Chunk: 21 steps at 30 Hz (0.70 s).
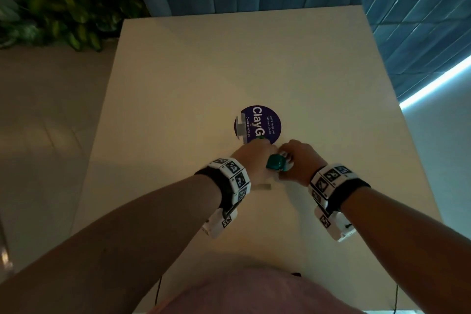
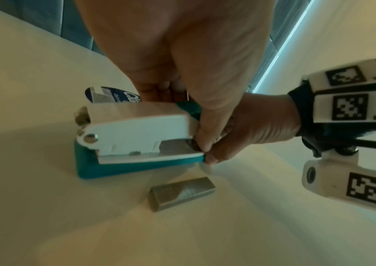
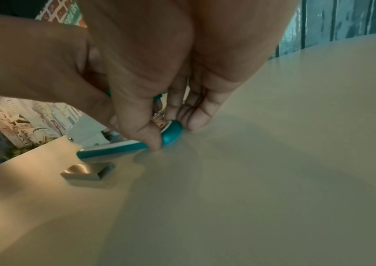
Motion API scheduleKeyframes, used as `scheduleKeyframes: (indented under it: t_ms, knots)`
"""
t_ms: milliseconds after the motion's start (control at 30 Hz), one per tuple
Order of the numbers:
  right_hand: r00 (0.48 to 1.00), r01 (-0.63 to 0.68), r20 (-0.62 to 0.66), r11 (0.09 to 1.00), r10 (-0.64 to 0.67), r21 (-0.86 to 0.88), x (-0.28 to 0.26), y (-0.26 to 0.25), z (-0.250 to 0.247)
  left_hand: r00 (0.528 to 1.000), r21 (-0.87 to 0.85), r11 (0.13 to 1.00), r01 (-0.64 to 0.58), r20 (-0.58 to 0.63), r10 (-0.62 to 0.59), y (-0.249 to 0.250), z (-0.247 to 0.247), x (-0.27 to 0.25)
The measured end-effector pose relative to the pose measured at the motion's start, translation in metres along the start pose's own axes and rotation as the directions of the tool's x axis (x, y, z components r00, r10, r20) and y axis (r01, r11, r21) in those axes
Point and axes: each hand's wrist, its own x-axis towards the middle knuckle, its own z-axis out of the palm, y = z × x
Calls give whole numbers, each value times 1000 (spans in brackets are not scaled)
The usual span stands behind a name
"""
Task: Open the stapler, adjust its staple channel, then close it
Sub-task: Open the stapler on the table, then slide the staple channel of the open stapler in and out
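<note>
Mid-table (image 1: 178,84), toward near edge: teal-and-white stapler (image 2: 137,136) flat on its base. Left hand (image 2: 182,54) fingers curled over top, right hand (image 3: 159,63) pinching front end. Staple block (image 2: 181,193) just beside; round sticker (image 1: 265,120) behind.

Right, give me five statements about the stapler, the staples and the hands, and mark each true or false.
1. Both hands are on the stapler. True.
2. A loose staple strip lies on the table beside the stapler. True.
3. The stapler is red and black. False: teal and white.
4. The left hand rests flat on the table, away from the stapler. False: it grips the stapler.
5. The right hand holds the stapler's front end. True.
</note>
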Motion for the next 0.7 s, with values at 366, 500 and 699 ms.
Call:
scheduleKeyframes:
  t_ms: [366,500,699]
  knots:
    - [999,-10,-50,997,14,79,0,3,1,960,-247,967,-57,-278,-15,-34,-55,-64]
    - [998,-4,-54,995,9,99,0,4,2,945,-240,968,66,-297,-138,-83,-63,-101]
    - [998,20,-56,997,-15,78,0,4,3,938,-175,950,260,-190,-291,-117,-32,-107]
